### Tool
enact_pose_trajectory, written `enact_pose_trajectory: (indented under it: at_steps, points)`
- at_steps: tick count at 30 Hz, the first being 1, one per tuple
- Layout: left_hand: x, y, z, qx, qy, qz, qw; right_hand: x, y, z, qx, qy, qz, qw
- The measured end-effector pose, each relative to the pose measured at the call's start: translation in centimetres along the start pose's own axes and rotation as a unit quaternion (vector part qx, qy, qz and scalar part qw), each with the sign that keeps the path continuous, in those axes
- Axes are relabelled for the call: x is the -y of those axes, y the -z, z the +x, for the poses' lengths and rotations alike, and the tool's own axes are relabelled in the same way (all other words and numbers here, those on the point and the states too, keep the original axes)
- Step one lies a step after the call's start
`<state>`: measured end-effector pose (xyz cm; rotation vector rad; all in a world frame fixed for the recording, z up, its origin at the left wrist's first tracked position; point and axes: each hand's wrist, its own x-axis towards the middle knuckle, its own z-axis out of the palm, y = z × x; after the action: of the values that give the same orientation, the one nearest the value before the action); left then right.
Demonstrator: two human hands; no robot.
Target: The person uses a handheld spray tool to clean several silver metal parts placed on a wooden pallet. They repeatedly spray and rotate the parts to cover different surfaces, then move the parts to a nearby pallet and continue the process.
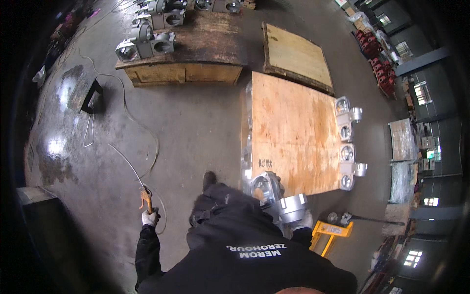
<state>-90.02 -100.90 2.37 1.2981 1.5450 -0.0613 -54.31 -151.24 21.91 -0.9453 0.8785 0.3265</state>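
On my feed this is totally an industrial workshop: grey concrete floor (pixel 196 110), a hose (pixel 157 147) snaking over it ahead of the left hand (pixel 151 218), silvery metal castings (pixel 141 33) on a big wooden crate (pixel 208 46) farther on, what looks like a yellow pallet truck (pixel 337 229) just right of the right hand (pixel 302 220), and red parts (pixel 382 73) piled far ahead of that hand.

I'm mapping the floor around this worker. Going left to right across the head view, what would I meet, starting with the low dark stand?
Low dark stand → orange-handled blow gun → dark shoe → nearest silver casting → yellow pallet jack.
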Motion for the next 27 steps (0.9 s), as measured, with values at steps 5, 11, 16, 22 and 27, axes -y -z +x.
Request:
enact_pose_trajectory:
  at_steps: [5,11,16,22,27]
  points:
    - [-5.9,1.1,6.2,0.039,0.0,-0.029,0.999,-1.3,-10.6,4.5,0.104,-0.032,0.019,0.994]
    - [-11.0,-0.6,12.1,0.009,0.014,-0.084,0.996,-3.3,-30.2,9.1,0.083,0.002,-0.065,0.994]
    - [-13.6,-2.2,17.7,-0.084,0.098,-0.184,0.974,-4.7,-47.2,14.8,0.134,-0.027,-0.104,0.985]
    - [-24.3,-2.2,20.7,-0.055,0.117,-0.211,0.969,-4.7,-67.6,13.0,0.176,-0.004,-0.206,0.962]
    - [-32.9,-2.1,24.9,-0.084,0.075,-0.253,0.961,-4.5,-79.0,21.5,0.336,0.032,-0.29,0.895]
